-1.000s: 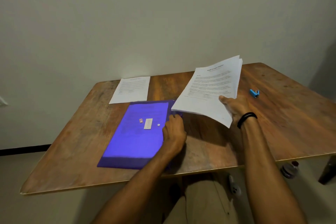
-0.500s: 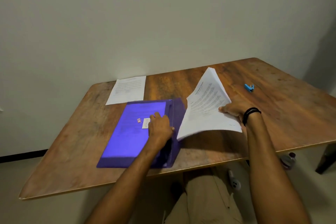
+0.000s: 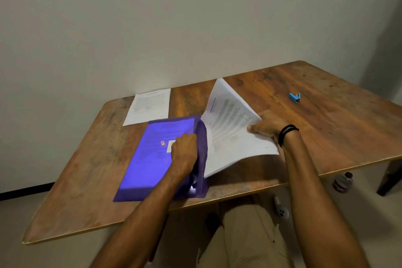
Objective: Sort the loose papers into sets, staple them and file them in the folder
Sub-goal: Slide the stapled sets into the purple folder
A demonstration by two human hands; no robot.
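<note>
A purple plastic folder (image 3: 152,154) lies on the wooden table (image 3: 326,128). My left hand (image 3: 185,152) grips its right-hand flap and holds the mouth apart. My right hand (image 3: 267,126), with a black band on the wrist, pinches the right edge of a thick stack of printed papers (image 3: 230,130). The stack tilts, its left edge inside the folder's mouth. A separate printed set (image 3: 150,105) lies flat at the table's back left. A small blue stapler (image 3: 294,97) sits at the back right, away from both hands.
The table stands against a plain wall. A bottle (image 3: 342,183) stands on the floor under the table's right side, by a dark table leg (image 3: 389,178). A small white device (image 3: 280,209) lies on the floor near my knees.
My right hand lowered and tilted the paper stack, bringing its left edge into the folder. My left hand moved up onto the folder's flap and lifted it.
</note>
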